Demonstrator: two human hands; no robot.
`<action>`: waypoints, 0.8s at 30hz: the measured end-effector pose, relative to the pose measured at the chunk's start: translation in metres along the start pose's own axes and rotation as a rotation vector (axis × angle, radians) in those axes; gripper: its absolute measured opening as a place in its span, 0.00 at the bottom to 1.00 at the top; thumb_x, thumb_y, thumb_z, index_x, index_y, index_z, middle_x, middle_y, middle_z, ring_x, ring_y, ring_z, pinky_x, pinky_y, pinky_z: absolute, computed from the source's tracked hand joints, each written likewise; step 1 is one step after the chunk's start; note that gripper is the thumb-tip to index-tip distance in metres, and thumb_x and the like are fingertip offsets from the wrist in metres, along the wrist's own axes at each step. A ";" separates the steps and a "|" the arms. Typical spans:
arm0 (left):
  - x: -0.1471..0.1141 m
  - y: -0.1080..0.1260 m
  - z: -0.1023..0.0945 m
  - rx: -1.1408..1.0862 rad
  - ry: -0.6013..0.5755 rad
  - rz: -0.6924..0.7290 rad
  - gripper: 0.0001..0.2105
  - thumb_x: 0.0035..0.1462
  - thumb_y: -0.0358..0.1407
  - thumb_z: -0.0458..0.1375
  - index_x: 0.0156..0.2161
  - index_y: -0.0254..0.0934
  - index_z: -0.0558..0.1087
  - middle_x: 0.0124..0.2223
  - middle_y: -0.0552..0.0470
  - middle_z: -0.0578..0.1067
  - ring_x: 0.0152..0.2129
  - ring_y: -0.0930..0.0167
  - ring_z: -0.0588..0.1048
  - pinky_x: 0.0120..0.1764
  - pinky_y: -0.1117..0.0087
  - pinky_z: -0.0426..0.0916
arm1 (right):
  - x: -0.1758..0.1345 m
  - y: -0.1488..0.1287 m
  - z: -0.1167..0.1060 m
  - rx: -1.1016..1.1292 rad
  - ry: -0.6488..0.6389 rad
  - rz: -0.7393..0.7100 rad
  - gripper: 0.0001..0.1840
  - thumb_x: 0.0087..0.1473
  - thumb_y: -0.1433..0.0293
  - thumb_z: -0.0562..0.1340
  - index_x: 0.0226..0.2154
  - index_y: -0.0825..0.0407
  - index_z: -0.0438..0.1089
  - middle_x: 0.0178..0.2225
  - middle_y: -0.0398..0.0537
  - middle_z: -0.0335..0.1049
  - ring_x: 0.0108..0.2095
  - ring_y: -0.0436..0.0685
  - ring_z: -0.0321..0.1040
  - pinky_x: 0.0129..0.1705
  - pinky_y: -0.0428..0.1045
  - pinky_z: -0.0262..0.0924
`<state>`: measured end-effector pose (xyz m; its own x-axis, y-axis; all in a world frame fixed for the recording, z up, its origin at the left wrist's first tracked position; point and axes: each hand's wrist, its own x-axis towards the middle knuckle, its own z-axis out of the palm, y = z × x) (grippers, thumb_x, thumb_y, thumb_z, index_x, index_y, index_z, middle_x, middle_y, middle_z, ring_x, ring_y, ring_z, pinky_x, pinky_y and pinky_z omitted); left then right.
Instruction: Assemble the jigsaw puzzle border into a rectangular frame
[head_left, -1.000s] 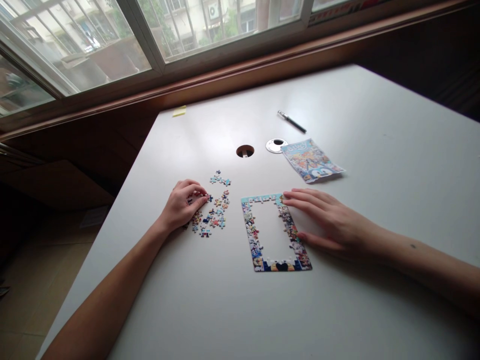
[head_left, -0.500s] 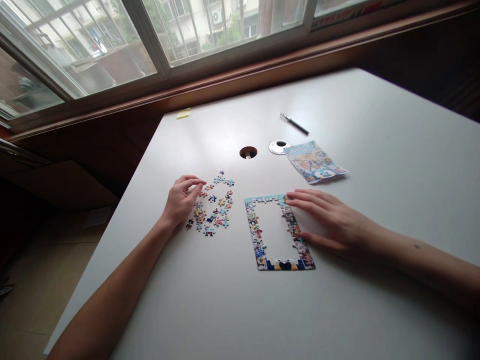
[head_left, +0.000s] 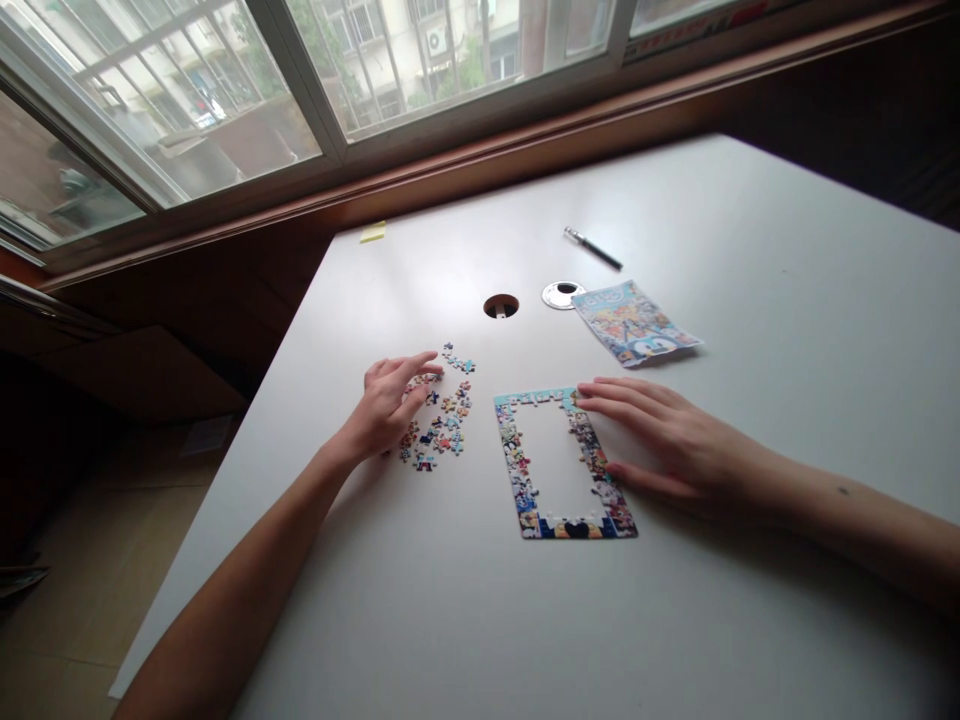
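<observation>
Loose jigsaw pieces (head_left: 448, 432) in many colours lie scattered on the white table. Over their left side hovers my left hand (head_left: 390, 405), index finger stretched out and thumb apart from it; no piece shows between them. The hand hides some of the pieces. To the right lies a rectangular jigsaw border (head_left: 529, 525), joined all round, with bare tabletop inside it. My right hand (head_left: 660, 435) lies flat beside it, its fingers spread and the fingertips touching the border's right edge.
Behind the border is a printed picture sheet (head_left: 634, 320), its top corner by a round silver cover (head_left: 561, 295). A dark pen (head_left: 594, 248) lies farther back. A cable hole (head_left: 501, 307) opens in the table (head_left: 420, 620). A yellow sticky note (head_left: 373, 232) is at the far edge.
My left hand has shifted right and slightly up over the loose pieces, its index finger reaching farther. My right hand stays at the border. The view has moved slightly.
</observation>
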<state>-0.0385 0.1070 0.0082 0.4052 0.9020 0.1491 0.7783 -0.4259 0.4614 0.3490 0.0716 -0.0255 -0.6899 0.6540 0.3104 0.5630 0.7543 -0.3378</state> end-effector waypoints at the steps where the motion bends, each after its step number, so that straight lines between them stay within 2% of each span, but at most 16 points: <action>1: 0.000 0.001 -0.001 -0.036 0.018 0.001 0.22 0.69 0.36 0.48 0.66 0.44 0.61 0.60 0.50 0.75 0.61 0.62 0.66 0.65 0.49 0.49 | 0.000 0.000 0.000 0.001 0.002 0.001 0.38 0.58 0.61 0.64 0.68 0.41 0.54 0.67 0.52 0.61 0.66 0.69 0.57 0.65 0.69 0.58; 4: 0.002 -0.004 -0.005 -0.038 0.076 0.013 0.19 0.67 0.35 0.51 0.61 0.43 0.67 0.58 0.49 0.76 0.58 0.62 0.69 0.63 0.52 0.55 | 0.000 0.001 0.000 -0.002 0.005 -0.004 0.38 0.58 0.61 0.64 0.68 0.41 0.54 0.66 0.52 0.61 0.66 0.69 0.58 0.64 0.70 0.58; 7: 0.004 -0.019 -0.019 0.082 0.124 0.024 0.09 0.63 0.34 0.56 0.45 0.42 0.78 0.46 0.51 0.81 0.48 0.63 0.75 0.58 0.55 0.60 | 0.000 0.001 0.001 0.005 0.012 -0.013 0.38 0.58 0.61 0.64 0.68 0.41 0.54 0.66 0.53 0.62 0.66 0.69 0.59 0.64 0.70 0.59; 9: 0.003 -0.032 -0.033 0.121 0.090 0.053 0.07 0.61 0.35 0.58 0.37 0.42 0.80 0.41 0.52 0.81 0.43 0.64 0.76 0.53 0.59 0.64 | -0.001 0.001 0.003 0.011 0.026 -0.011 0.37 0.58 0.60 0.63 0.68 0.41 0.55 0.66 0.52 0.62 0.66 0.70 0.58 0.64 0.70 0.59; 12: -0.001 -0.043 -0.053 0.122 -0.048 0.105 0.06 0.59 0.36 0.62 0.37 0.45 0.82 0.40 0.52 0.81 0.40 0.65 0.75 0.48 0.63 0.67 | -0.001 0.001 0.005 0.012 0.043 0.015 0.36 0.59 0.61 0.62 0.67 0.41 0.55 0.66 0.52 0.62 0.66 0.70 0.58 0.64 0.70 0.58; 15: -0.005 -0.044 -0.060 0.121 -0.131 0.118 0.06 0.59 0.38 0.63 0.39 0.47 0.83 0.41 0.52 0.80 0.41 0.65 0.75 0.49 0.63 0.67 | 0.000 0.001 0.005 0.013 0.033 0.017 0.36 0.59 0.61 0.62 0.68 0.41 0.54 0.65 0.53 0.62 0.66 0.71 0.58 0.64 0.70 0.59; 20: -0.004 -0.036 -0.049 0.082 -0.182 0.143 0.07 0.60 0.39 0.63 0.42 0.48 0.83 0.43 0.50 0.80 0.42 0.64 0.74 0.49 0.62 0.67 | 0.000 0.000 0.004 0.028 0.037 0.033 0.36 0.58 0.61 0.62 0.67 0.39 0.55 0.65 0.52 0.64 0.65 0.73 0.59 0.64 0.70 0.60; 24: -0.002 -0.035 -0.042 0.055 -0.203 0.136 0.07 0.61 0.37 0.62 0.41 0.48 0.82 0.42 0.50 0.80 0.43 0.64 0.74 0.50 0.62 0.67 | 0.000 0.000 0.004 0.015 0.031 0.035 0.37 0.58 0.61 0.62 0.68 0.40 0.54 0.65 0.53 0.63 0.65 0.72 0.59 0.64 0.70 0.59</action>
<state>-0.0870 0.1236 0.0288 0.5916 0.8058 0.0253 0.7327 -0.5505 0.4002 0.3474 0.0710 -0.0292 -0.6555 0.6817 0.3251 0.5794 0.7300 -0.3624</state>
